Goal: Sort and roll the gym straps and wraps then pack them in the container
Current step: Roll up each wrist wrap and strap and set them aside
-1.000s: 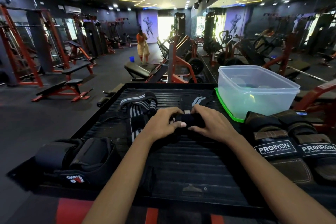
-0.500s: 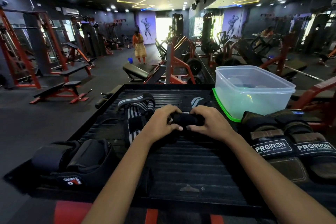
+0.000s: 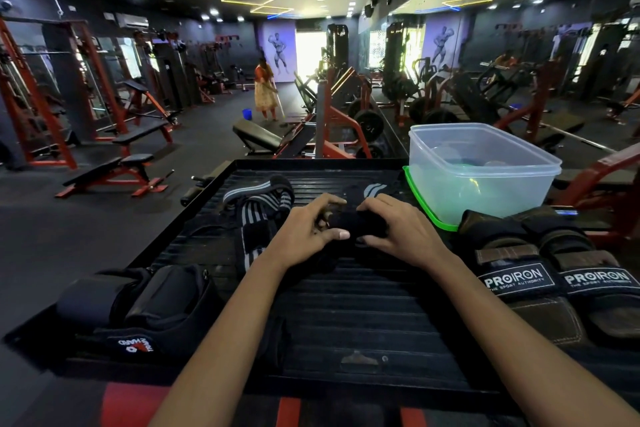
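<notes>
Both hands are working one black wrap (image 3: 358,227) in the middle of the ribbed black platform (image 3: 346,305). The left hand (image 3: 308,230) has its fingers curled over the left end of the roll with the thumb pressed along the near side, and the right hand (image 3: 398,230) is curled round the right end, so both are gripping it. A bit of white-striped tail (image 3: 372,189) sticks out on the far side of the hands.

Left of the hands lies a grey-and-black striped wrap (image 3: 258,208), loose and unrolled. The clear container (image 3: 485,173) sits at the far right on its green lid (image 3: 420,201), close to the right hand but not touching. Two PROIRON straps (image 3: 554,274) lie near right, and black padded straps (image 3: 138,305) near left.
</notes>
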